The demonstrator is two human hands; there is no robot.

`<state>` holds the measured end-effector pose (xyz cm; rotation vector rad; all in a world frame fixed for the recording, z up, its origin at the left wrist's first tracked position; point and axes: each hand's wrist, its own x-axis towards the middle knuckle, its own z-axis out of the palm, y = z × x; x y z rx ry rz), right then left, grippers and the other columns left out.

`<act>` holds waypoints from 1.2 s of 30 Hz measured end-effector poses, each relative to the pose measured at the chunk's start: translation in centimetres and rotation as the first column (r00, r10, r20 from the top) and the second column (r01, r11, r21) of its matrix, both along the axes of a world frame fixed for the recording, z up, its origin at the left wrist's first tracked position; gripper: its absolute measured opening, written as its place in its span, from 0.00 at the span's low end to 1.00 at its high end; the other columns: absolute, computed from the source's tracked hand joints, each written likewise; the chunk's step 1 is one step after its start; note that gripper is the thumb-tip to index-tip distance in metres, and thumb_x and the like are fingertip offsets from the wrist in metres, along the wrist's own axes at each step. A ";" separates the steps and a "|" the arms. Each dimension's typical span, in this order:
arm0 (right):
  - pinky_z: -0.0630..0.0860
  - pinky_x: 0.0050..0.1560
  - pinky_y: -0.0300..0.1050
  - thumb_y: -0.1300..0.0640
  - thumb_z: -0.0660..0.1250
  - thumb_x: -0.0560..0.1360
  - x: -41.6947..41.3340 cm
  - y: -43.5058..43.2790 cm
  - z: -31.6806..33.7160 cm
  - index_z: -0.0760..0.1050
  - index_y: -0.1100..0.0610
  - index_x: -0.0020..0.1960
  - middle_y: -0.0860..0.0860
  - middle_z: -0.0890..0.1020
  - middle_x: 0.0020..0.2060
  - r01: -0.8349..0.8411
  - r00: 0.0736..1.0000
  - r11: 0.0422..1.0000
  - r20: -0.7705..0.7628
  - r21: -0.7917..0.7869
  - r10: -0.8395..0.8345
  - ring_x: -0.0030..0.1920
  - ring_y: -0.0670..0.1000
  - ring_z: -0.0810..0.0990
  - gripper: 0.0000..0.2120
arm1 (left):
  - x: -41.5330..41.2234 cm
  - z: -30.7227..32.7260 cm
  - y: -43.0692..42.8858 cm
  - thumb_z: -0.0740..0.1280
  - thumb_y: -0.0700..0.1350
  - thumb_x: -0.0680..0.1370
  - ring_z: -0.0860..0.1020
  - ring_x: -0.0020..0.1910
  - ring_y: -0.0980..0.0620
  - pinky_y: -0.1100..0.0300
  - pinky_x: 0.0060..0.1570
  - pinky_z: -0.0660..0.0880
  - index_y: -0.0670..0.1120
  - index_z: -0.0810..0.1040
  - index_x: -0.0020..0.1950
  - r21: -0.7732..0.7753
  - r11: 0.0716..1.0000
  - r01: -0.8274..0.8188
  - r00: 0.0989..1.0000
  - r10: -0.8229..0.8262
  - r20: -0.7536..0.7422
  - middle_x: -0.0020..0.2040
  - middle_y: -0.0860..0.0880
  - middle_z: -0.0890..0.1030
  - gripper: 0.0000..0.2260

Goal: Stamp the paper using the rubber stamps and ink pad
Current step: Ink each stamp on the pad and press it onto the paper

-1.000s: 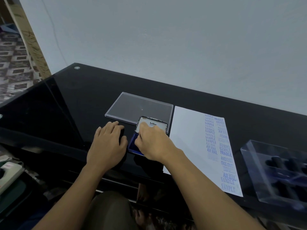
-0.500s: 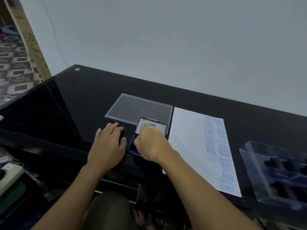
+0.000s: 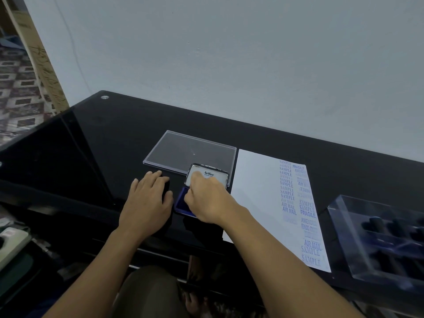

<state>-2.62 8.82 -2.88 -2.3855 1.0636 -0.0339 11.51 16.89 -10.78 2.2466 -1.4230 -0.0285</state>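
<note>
- Near the front edge of the worktop (image 3: 114, 138), about midway along, sits the ink pad (image 3: 180, 203); its blue bed is open and its hinged lid (image 3: 207, 174), marked "Artline", stands up behind.
- The right hand (image 3: 206, 200) is down on the blue bed, its grip bunched tight with fingers curled under. I cannot tell what it holds, as the hand hides it.
- The left hand (image 3: 146, 203) rests palm down on the worktop just left of the ink pad, grip slack and fingers laid out straight.
- The paper (image 3: 254, 191) lies just right of the ink pad, running back from the front edge, with blue prints (SAMPLE, AIR MAIL, FRAGILE) down its right side.
- A clear plastic cover (image 3: 190, 152) lies flat behind the ink pad.
- Toward the right edge a clear tray (image 3: 344, 216) holds dark rubber stamps (image 3: 376, 222).
</note>
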 end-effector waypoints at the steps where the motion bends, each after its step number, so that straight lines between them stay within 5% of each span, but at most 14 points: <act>1: 0.63 0.34 0.48 0.58 0.56 0.80 0.0 -0.1 0.0 0.61 0.53 0.44 0.51 0.68 0.37 -0.008 1.000 1.000 -0.002 -0.006 0.008 0.38 0.55 0.69 0.07 | 0.0 0.0 0.0 0.61 0.46 0.81 0.63 0.75 0.48 0.43 0.74 0.55 0.44 0.73 0.70 0.000 1.000 0.001 1.000 -0.001 0.000 0.73 0.46 0.69 0.18; 8: 0.62 0.31 0.45 0.57 0.57 0.82 0.0 0.1 -0.4 0.62 0.54 0.47 0.50 0.67 0.36 0.003 1.000 1.000 0.021 -0.029 -0.002 0.35 0.51 0.68 0.06 | -0.1 0.3 -0.1 0.61 0.46 0.81 0.64 0.74 0.48 0.43 0.74 0.55 0.44 0.73 0.69 0.016 1.000 -0.002 1.000 0.002 -0.011 0.74 0.46 0.68 0.18; 13: 0.68 0.39 0.49 0.57 0.57 0.82 -0.2 0.1 -0.4 0.61 0.54 0.47 0.51 0.67 0.36 0.006 1.000 1.000 0.025 -0.026 -0.005 0.41 0.57 0.72 0.06 | 0.0 0.8 -0.4 0.63 0.46 0.79 0.65 0.74 0.48 0.42 0.74 0.56 0.44 0.73 0.69 0.017 1.000 -0.019 0.999 0.019 -0.046 0.73 0.46 0.69 0.18; 20: 0.71 0.37 0.48 0.51 0.55 0.80 -2.2 -0.1 1.1 0.66 0.57 0.53 0.55 0.78 0.45 0.076 0.991 0.996 0.106 0.045 -0.081 0.42 0.54 0.77 0.09 | -0.9 2.7 -0.8 0.63 0.43 0.79 0.71 0.65 0.49 0.46 0.70 0.63 0.44 0.75 0.65 -0.096 0.993 -0.073 0.975 0.051 -0.218 0.66 0.48 0.75 0.15; 27: 0.76 0.49 0.52 0.52 0.56 0.82 -9.0 -3.0 3.4 0.68 0.58 0.53 0.55 0.82 0.46 0.135 0.986 0.989 0.089 0.066 -0.141 0.47 0.56 0.79 0.09 | -4.1 6.2 -2.0 0.62 0.45 0.80 0.65 0.70 0.57 0.62 0.60 0.61 0.48 0.73 0.67 -0.192 0.979 0.067 0.959 -0.117 -0.258 0.70 0.54 0.70 0.15; 31: 0.72 0.38 0.45 0.50 0.60 0.80 -13.6 -4.8 4.5 0.72 0.55 0.47 0.50 0.81 0.43 0.243 0.968 0.969 0.070 -0.041 -0.240 0.40 0.51 0.76 0.09 | -6.9 7.5 -3.4 0.61 0.44 0.81 0.64 0.72 0.56 0.64 0.62 0.59 0.48 0.72 0.68 -0.215 0.962 0.167 0.949 -0.215 -0.229 0.72 0.53 0.69 0.16; 36: 0.69 0.35 0.47 0.54 0.60 0.79 -17.8 -5.7 5.3 0.67 0.65 0.42 0.60 0.78 0.36 0.324 0.945 0.943 0.081 -0.073 -0.318 0.33 0.51 0.70 0.14 | -10.7 7.5 -5.1 0.63 0.44 0.80 0.69 0.68 0.52 0.63 0.63 0.64 0.45 0.74 0.65 -0.275 0.915 0.296 0.920 -0.350 -0.175 0.66 0.50 0.74 0.14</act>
